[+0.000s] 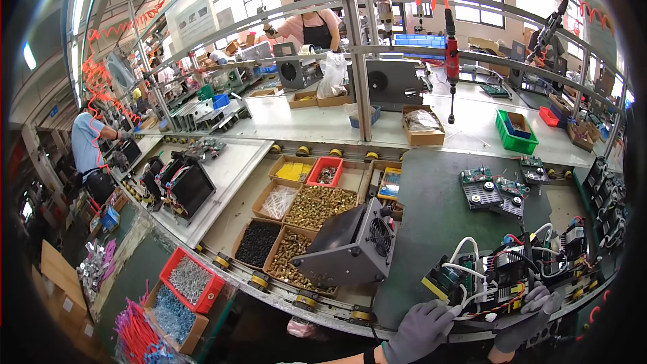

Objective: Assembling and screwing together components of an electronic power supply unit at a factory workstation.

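Note:
On the dark green mat at the right lies an electronic assembly (495, 276) with black finned blocks, circuit boards and looping cables. My left hand (419, 330), in a grey glove, is at its near left corner, fingers pinched around a white cable (462, 298). Also gloved in grey, my right hand (529, 317) has its fingers curled over the assembly's near edge. Exactly which part those fingers grip is hard to make out. Beyond the assembly rest several small circuit-board modules (482, 193) on black plates.
Left of the mat, a black metal housing with a fan (354, 243) leans over boxes of brass fittings (320, 205). Red bins (192, 280) of screws stand at lower left. A red power screwdriver (451, 61) hangs overhead. Co-workers (313, 23) stand beyond and at left.

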Tool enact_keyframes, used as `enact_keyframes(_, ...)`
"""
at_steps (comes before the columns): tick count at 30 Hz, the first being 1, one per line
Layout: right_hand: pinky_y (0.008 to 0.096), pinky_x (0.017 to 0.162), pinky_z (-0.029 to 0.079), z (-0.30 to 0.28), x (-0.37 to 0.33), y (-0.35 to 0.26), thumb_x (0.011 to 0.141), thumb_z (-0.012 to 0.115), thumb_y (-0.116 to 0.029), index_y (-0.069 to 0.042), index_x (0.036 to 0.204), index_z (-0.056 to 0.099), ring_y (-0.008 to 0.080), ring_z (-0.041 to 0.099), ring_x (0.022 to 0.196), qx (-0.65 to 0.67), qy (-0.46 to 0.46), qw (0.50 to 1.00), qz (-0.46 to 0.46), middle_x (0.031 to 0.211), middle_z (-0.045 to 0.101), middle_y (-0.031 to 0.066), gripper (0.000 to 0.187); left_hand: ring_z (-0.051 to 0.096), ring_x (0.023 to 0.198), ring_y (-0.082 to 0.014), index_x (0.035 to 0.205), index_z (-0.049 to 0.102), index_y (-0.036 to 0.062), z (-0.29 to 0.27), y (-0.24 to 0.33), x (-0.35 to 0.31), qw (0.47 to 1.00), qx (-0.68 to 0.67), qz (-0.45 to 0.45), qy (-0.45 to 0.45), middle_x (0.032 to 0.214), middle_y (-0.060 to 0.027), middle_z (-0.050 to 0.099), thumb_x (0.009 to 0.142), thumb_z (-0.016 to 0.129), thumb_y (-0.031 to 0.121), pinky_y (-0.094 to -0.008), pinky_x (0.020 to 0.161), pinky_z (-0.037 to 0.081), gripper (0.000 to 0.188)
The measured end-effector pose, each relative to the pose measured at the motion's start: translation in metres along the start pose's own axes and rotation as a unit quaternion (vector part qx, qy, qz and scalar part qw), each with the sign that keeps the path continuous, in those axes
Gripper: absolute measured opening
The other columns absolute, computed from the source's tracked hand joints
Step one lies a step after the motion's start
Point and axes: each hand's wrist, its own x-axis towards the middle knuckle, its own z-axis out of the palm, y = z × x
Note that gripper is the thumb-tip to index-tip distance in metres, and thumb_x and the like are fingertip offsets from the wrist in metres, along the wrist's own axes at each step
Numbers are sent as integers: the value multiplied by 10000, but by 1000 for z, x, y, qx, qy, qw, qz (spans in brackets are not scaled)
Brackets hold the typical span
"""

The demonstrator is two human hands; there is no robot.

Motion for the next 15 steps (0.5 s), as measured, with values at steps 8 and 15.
enact_keyframes(8, 358, 959, 374, -6, -9, -13, 1036, 421, -280, -156, 639, 301, 147, 401, 767, -82, -8, 996, -41, 624, 296, -5, 433, 615, 1019, -267, 1153, 624, 72, 12, -17, 2, 999, 11, 36, -22, 992, -67, 608, 843, 671, 134, -384, 832, 509, 320)
enact_keyframes(15, 373, 996, 375, -3, -8, -14, 1029, 424, -271, -147, 619, 304, 151, 415, 740, -108, -10, 992, -57, 598, 294, -5, 445, 600, 1064, -260, 1188, 615, 69, 10, -19, 2, 998, -3, 24, -54, 1000, -63, 594, 818, 672, 104, -390, 863, 504, 375)
